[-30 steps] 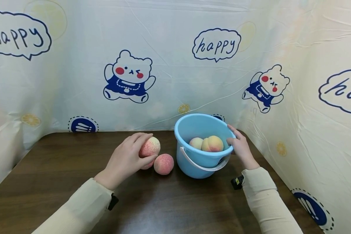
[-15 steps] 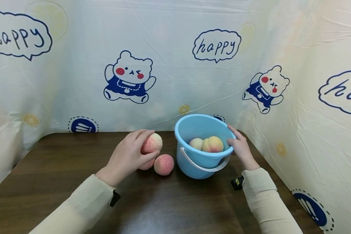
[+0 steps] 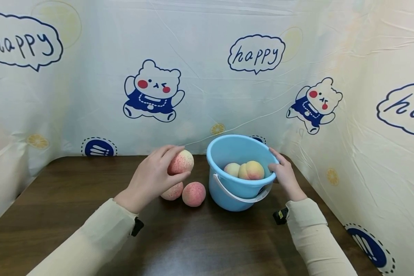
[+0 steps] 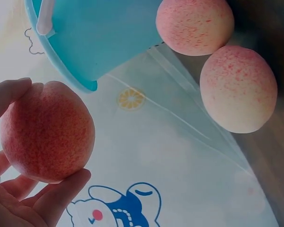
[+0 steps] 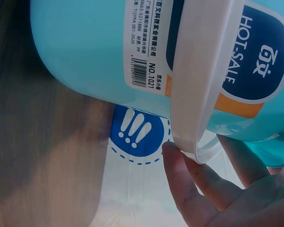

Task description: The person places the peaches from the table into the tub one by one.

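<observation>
My left hand [image 3: 151, 178] grips a pink and cream peach [image 3: 181, 162], raised above the table; in the left wrist view the thumb and fingers curl around this reddish peach [image 4: 49, 132]. Below it two pink peaches [image 3: 194, 194] lie side by side on the table. A light blue bucket [image 3: 227, 195] stands to their right, its white handle [image 3: 239, 198] hanging down in front. Inside it are several paler peaches [image 3: 253, 170]. My right hand [image 3: 286, 174] holds the bucket's right rim, thumb inside. In the right wrist view its fingers [image 5: 180, 179] come close to the handle's end.
The dark wooden table [image 3: 72, 199] stretches left and in front of the bucket. A pale printed curtain [image 3: 200, 84] hangs closely behind and along the right side. A printed label [image 5: 146, 52] is stuck to the bucket's side.
The left hand has lifted its peach and moved slightly right toward the bucket, uncovering more of the peach beneath. The right hand and bucket stay in place.
</observation>
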Demonstrator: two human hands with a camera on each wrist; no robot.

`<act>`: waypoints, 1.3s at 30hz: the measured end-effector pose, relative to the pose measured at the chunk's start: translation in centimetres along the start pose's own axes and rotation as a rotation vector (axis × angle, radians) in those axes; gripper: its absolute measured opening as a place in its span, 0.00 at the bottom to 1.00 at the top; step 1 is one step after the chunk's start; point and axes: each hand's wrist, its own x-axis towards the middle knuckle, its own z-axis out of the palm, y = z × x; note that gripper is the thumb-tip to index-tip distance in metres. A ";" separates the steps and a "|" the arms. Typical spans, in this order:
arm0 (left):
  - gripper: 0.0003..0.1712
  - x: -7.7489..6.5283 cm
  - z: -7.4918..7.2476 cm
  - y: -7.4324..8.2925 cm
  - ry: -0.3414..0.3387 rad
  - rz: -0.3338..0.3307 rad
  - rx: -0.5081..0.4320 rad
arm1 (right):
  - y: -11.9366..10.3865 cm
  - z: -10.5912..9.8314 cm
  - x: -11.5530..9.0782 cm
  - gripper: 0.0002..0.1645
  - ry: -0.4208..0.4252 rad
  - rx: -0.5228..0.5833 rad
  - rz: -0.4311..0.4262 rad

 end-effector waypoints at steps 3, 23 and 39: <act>0.37 0.3 -0.1 0.3 -0.002 0.004 0.002 | 0.1 0.0 0.2 0.44 -0.001 0.008 0.009; 0.36 2.4 -0.1 1.5 -0.025 -0.003 -0.048 | 0.0 0.0 0.1 0.44 0.001 -0.009 0.003; 0.37 3.6 0.4 1.7 -0.059 0.003 -0.071 | 0.0 -0.1 -0.1 0.43 0.000 -0.013 -0.002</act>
